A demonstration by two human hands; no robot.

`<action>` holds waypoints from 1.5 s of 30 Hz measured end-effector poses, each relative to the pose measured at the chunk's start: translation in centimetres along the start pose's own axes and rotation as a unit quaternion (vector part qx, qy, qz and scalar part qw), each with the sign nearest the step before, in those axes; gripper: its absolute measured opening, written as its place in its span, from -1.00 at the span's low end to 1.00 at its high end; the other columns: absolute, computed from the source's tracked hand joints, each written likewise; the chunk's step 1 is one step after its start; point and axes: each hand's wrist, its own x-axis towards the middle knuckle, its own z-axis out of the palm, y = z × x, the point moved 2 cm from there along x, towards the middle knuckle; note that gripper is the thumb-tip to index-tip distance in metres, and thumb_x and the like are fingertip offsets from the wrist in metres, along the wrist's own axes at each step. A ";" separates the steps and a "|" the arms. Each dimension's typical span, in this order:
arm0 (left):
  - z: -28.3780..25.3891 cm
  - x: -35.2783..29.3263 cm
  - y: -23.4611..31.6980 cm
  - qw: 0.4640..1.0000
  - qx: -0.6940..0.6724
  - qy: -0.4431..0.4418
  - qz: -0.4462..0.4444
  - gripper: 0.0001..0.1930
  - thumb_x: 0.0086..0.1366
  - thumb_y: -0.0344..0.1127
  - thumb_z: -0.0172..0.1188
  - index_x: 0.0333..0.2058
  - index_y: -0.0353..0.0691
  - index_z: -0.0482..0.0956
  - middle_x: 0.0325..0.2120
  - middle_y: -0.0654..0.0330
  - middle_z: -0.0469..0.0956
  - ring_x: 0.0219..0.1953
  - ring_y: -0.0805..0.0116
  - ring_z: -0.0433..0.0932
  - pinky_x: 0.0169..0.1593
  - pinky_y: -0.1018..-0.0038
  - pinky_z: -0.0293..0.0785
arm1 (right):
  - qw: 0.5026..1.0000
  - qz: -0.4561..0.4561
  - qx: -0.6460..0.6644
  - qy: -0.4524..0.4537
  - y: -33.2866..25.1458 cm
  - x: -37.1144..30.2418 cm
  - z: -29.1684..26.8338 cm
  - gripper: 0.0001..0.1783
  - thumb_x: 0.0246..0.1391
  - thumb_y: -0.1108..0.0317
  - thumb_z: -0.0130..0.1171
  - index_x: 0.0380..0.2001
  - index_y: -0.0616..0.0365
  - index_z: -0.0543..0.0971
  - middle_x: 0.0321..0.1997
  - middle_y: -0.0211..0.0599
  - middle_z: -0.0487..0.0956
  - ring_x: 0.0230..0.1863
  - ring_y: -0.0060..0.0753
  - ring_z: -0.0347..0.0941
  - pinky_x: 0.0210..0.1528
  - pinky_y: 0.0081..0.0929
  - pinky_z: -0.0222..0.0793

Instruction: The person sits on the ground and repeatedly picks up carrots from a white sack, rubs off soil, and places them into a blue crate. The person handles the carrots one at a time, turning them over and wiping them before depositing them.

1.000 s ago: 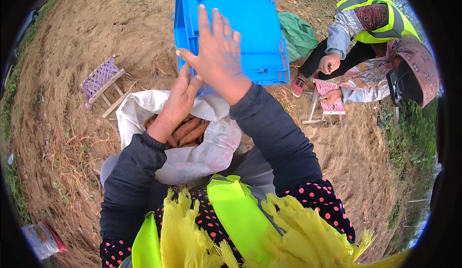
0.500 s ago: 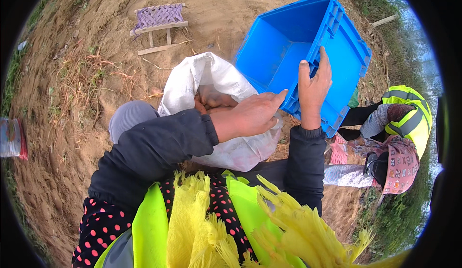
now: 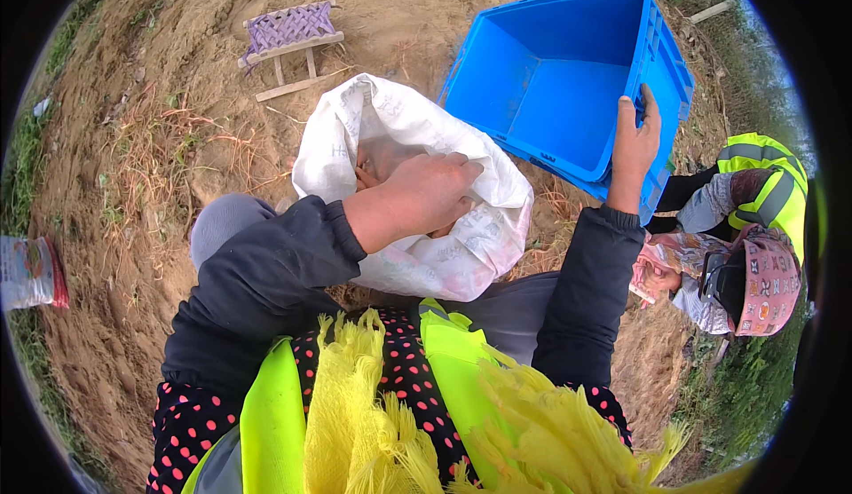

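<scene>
A white woven sack (image 3: 333,152) stands open in front of me, with reddish-brown sweet potatoes (image 3: 383,158) inside it. My left hand (image 3: 422,194) reaches over the sack's mouth. Its fingers are curled together by the inner right side, and what they hold, if anything, is hidden. Beyond the sack, to the right, a blue plastic crate (image 3: 568,94) is tipped with its open side toward me; no contents show in it. My right hand (image 3: 636,152) grips the crate's near right edge, thumb on the rim and fingers along the outer side.
A small wooden stool (image 3: 293,37) with a purple woven seat stands at the far left on bare soil. Dry stems (image 3: 169,161) litter the ground. At the right a co-worker in a yellow vest (image 3: 772,170) bends low. Another printed sack (image 3: 27,272) is at the left edge.
My left hand has moved back from the crate to over the sack's mouth, its fingers now curled. The crate and my right hand have shifted right. The sack's mouth has spread wider.
</scene>
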 end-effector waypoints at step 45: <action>8.2 -7.1 2.4 0.992 -0.034 0.110 0.059 -0.86 0.11 -0.24 0.21 -0.42 -0.14 0.64 -0.54 0.22 0.56 -0.38 0.19 0.59 -0.28 0.32 0.50 | 0.715 -0.589 -0.173 -0.333 -27.7 -13.8 31.8 -0.34 -0.03 0.41 0.22 0.24 0.05 0.48 0.26 0.17 0.42 0.30 0.05 0.30 0.17 -0.14 0.21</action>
